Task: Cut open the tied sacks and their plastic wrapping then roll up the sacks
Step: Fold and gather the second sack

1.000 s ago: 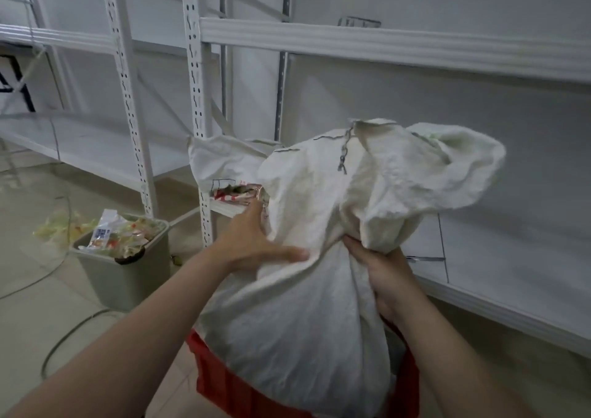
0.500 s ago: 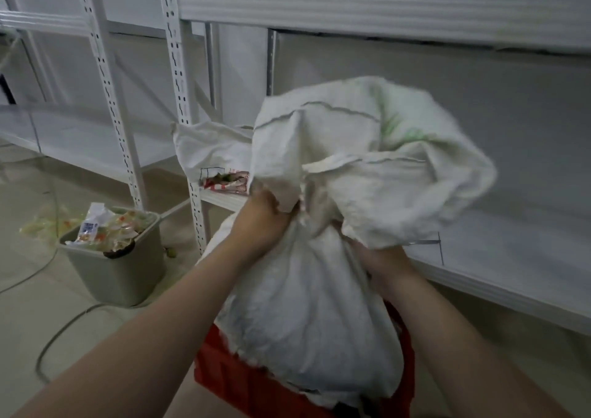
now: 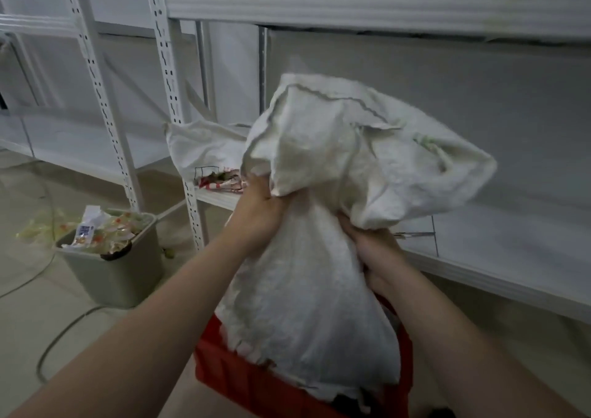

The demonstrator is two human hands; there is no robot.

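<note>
Two hands work one sack near the middle of the view. Largest of all, the white shelving (image 3: 351,11) spans the background from nine o'clock round to three. Next in size, the white sack (image 3: 303,273) stands at six o'clock in a red crate (image 3: 256,382), its body upright and its slack top flopped over toward two o'clock. A grey bin (image 3: 121,270) stuffed with wrappers sits on the floor at eight o'clock. A second sack (image 3: 204,145) lies on the low shelf at ten o'clock, with red and white packets (image 3: 220,181) at its mouth. The left hand (image 3: 260,216) has its fingers curled tight round bunched cloth on the neck's nine o'clock side; the right hand (image 3: 374,251) grips the neck from four o'clock, fingers wrapped into the folds. Neither hand holds a tool. Smallest, a thin metal thing (image 3: 414,234) lies on the shelf at three o'clock, too small to name. With the top this slack, the cutting looks done here and the rolling is probably starting; the next move calls for an even two-sided hold, turning the rim down without tipping the sack
</note>
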